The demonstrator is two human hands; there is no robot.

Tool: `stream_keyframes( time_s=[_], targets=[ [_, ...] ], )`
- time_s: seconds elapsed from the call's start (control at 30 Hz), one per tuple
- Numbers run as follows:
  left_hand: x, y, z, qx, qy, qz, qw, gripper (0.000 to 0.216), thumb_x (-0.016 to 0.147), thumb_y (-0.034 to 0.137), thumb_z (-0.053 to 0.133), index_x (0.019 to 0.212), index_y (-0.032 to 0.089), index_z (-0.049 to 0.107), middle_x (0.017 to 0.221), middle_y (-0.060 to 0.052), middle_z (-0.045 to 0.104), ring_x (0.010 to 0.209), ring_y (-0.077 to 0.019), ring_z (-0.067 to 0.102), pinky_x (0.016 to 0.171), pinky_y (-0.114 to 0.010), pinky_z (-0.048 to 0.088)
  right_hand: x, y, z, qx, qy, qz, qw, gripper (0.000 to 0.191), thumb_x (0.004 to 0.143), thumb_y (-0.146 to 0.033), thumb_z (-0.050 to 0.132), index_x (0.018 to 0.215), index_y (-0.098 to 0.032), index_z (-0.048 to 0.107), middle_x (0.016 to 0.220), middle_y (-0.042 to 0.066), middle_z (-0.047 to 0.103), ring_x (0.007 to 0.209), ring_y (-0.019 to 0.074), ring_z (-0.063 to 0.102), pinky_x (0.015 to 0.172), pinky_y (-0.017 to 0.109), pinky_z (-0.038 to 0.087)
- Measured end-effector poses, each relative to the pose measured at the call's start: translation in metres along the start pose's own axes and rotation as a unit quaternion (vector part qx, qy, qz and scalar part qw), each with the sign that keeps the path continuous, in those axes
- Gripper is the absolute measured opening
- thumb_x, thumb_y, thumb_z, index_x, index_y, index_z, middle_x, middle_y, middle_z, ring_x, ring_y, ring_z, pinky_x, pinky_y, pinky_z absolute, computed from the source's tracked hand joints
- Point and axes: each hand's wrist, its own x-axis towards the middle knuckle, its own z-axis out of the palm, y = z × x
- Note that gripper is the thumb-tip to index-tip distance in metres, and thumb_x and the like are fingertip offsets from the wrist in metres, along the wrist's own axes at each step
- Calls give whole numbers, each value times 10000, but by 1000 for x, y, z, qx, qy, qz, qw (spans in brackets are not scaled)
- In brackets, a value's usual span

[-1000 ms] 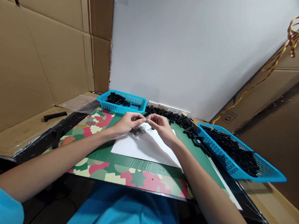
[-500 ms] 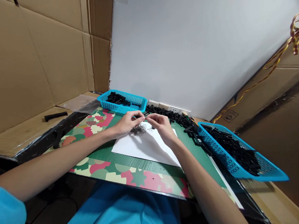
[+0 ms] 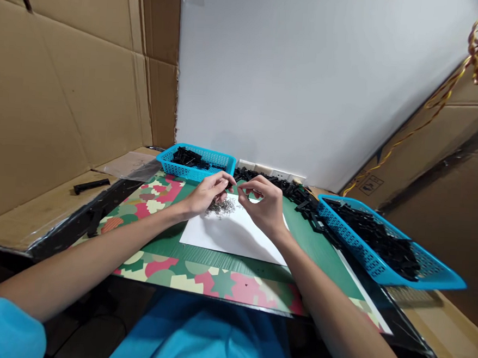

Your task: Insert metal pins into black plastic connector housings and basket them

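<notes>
Above a white sheet of paper (image 3: 222, 235), my two hands face each other, fingertips a small gap apart. My left hand (image 3: 210, 193) is closed with thumb and fingers pressed together; whatever it holds is too small or hidden to name. Thumb and forefinger of my right hand (image 3: 265, 205) meet in a pinch, and I cannot make out what is between them. Under the left fingers lies a loose pile of tiny grey, wiry metal pieces (image 3: 220, 206) on the paper, partly covered by the hand.
Black plastic parts fill a blue basket (image 3: 440, 277) at right and part of another (image 3: 219, 160) at back left. A heap of similar parts (image 3: 299, 197) runs along the back. One black part (image 3: 91, 186) lies on the left cardboard. Twisted wires (image 3: 443, 98) hang at right.
My right hand has turned and drawn slightly away from the left, its pinch now rounder. The left fingers have lifted and straightened a little. The view has shifted slightly.
</notes>
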Motion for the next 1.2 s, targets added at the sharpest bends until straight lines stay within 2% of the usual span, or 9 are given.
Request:
stream_keyframes(
  time_s=[0.13,0.23,0.37,0.57,0.77,1.03,1.2],
  targets=[
    [-2,5,3,-48,-14,21,999,354,1039,515,594,1247,243,505,928,-25,595,662,-118,504,587,-257,366,-2,-2,2,-7,15,-32,999,127,940,-280,684,914,-236,800,876,59,681,761,187,605,671,338,476],
    [-4,9,7,-44,-9,30,999,398,1019,514,629,1289,263,481,930,-18,560,682,-125,491,612,-262,391,-4,-3,3,-7,21,-50,999,125,952,-279,688,927,-238,803,876,58,687,764,190,616,675,339,491],
    [-6,11,10,-28,-1,32,999,440,987,472,671,1335,281,480,1008,-31,537,721,-130,474,675,-274,436,-7,-3,3,-24,-12,-62,998,145,969,-272,657,954,-238,798,910,65,694,765,190,619,701,340,514],
    [-7,9,8,-37,-7,50,998,421,996,400,661,1355,277,478,990,-27,536,756,-143,464,713,-284,422,-10,4,6,-61,-46,-103,992,173,994,-216,613,990,-225,786,962,77,681,836,190,643,769,327,524],
    [-7,2,11,-59,-20,67,996,376,1022,370,636,1354,267,493,990,-20,521,740,-134,445,679,-277,372,-10,10,7,-55,-31,-148,987,158,973,-144,640,974,-209,783,944,63,675,793,167,630,713,288,508],
    [-9,-2,13,-53,-5,75,996,359,1038,362,614,1364,270,497,1014,-29,537,780,-146,472,728,-297,387,-10,11,10,-73,-18,-150,986,160,952,-122,654,912,-206,785,885,51,663,744,158,614,680,279,498],
    [-9,1,14,-26,2,84,996,360,1045,369,585,1375,265,487,1004,-29,538,742,-144,448,699,-299,380,-11,9,10,-77,-25,-156,984,161,973,-129,645,944,-192,790,888,57,654,749,156,608,671,279,491]
  ],
)
